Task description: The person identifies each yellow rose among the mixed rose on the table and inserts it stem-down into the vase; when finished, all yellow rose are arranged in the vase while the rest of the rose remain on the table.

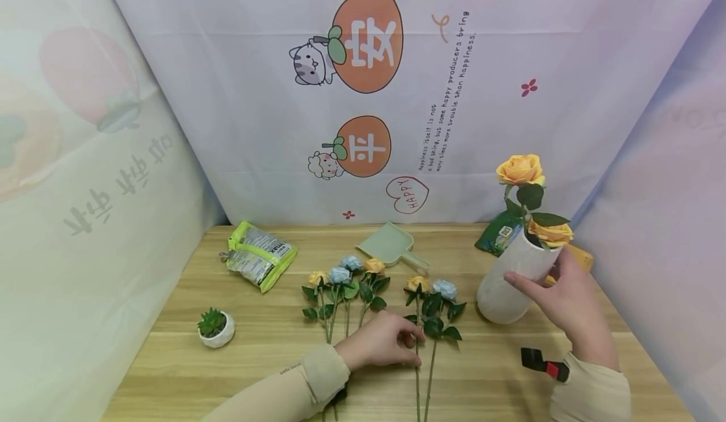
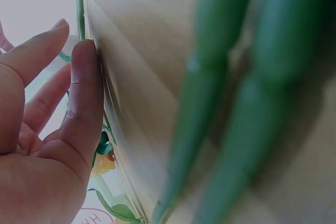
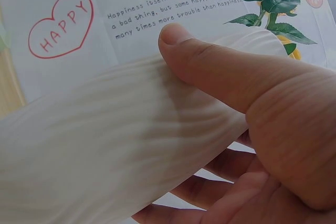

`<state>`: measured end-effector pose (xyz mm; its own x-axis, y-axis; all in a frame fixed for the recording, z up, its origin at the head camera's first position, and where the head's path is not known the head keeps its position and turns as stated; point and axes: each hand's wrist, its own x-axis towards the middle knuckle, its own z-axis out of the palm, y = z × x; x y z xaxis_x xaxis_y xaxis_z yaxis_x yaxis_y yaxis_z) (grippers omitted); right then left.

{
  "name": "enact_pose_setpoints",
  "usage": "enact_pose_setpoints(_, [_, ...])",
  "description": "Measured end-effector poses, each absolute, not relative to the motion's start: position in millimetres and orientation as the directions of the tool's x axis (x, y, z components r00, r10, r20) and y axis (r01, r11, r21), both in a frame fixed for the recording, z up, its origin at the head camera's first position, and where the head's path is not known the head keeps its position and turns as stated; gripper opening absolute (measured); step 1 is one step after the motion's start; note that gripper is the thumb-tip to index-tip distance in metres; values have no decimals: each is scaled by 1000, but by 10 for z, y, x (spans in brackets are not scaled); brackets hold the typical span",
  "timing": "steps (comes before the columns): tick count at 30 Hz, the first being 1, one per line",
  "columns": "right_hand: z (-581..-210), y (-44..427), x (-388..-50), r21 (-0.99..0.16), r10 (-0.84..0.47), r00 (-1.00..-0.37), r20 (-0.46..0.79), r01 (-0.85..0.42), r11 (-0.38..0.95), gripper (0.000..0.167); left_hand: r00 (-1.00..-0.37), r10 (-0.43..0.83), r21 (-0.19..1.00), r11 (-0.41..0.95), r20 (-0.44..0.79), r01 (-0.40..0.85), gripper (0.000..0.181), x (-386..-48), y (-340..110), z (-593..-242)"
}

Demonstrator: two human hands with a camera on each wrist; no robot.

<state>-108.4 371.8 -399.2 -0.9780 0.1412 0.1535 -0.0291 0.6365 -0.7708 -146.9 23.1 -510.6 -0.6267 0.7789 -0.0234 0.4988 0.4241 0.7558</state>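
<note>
My right hand (image 1: 575, 305) grips the white ribbed vase (image 1: 513, 280) near its mouth, thumb on one side and fingers round the other. The vase leans to the right, and two yellow roses (image 1: 520, 171) stand in it. My left hand (image 1: 382, 340) is low over the table at the stem of a yellow rose (image 1: 418, 283). In the left wrist view, its thumb and forefinger are apart beside a thin green stem (image 2: 80, 3). A blue rose (image 1: 445, 290) lies just right of that yellow one. Several more blue and yellow roses (image 1: 339, 276) lie left of the hand.
At the back stand a yellow-green packet (image 1: 262, 257) with a clip, a pale green dustpan (image 1: 388, 244) and a dark green packet (image 1: 499, 232) partly behind the vase. A small potted succulent (image 1: 217, 329) is at left. Printed cloth (image 1: 255, 126) walls the table.
</note>
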Motion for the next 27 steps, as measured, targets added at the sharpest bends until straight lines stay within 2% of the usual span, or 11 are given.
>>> enact_pose_setpoints(13, [-3996,3718,-1080,-777,138,-979,148,-29,628,100,-640,768,750,442,-34,491,29,-1482,266,-5165])
enact_pose_setpoints(27, [-3980,3716,-1087,-781,139,-981,134,-18,624,103,-677,735,654,499,28,569,28,-1475,318,-5179])
